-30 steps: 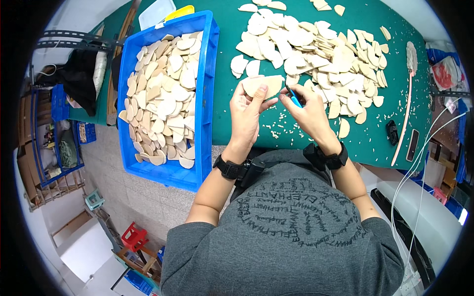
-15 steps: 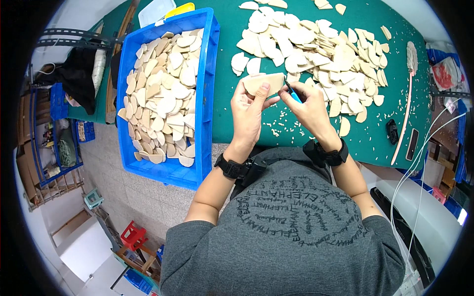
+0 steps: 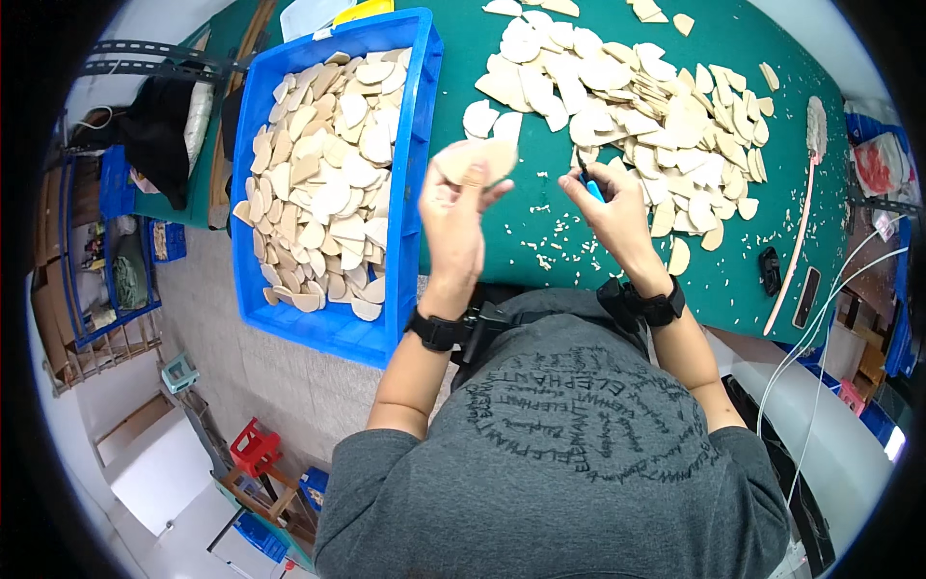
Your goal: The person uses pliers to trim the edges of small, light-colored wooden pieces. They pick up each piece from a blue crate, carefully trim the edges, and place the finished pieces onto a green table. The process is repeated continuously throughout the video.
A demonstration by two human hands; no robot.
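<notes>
1. The left hand (image 3: 453, 217) holds a flat, pale, half-round wooden piece (image 3: 475, 159) raised above the green table top (image 3: 540, 280); its fingers are closed on the piece's lower edge, thumb on the near face, so the piece stands clear beyond the fingertips.
2. The right hand (image 3: 612, 207) is clamped around a small blue-handled trimming tool (image 3: 588, 183); the dark tip pokes out above the pinching fingers, apart from the wooden piece and just to its right.
3. To my eye the edge is being trimmed; doing it well would call for a firm grip low on the piece, the tool tip meeting the rim at a shallow angle, strokes directed away from the left fingers, and the shavings left to drop on the table.
4. Pale chips (image 3: 545, 256) lie scattered on the table beneath and between the two hands.
5. Left of the left fingers sits a blue plastic crate (image 3: 410, 183) heaped with similar pieces; beyond and right of the right fingers spreads a loose pile of wooden pieces (image 3: 637, 96).
6. Far right of the right fingers, at the table's rim, lies a red and white packet (image 3: 876, 164); its print is too small to tell; a yellow flat item (image 3: 362, 12) shows beyond the crate's far end.
</notes>
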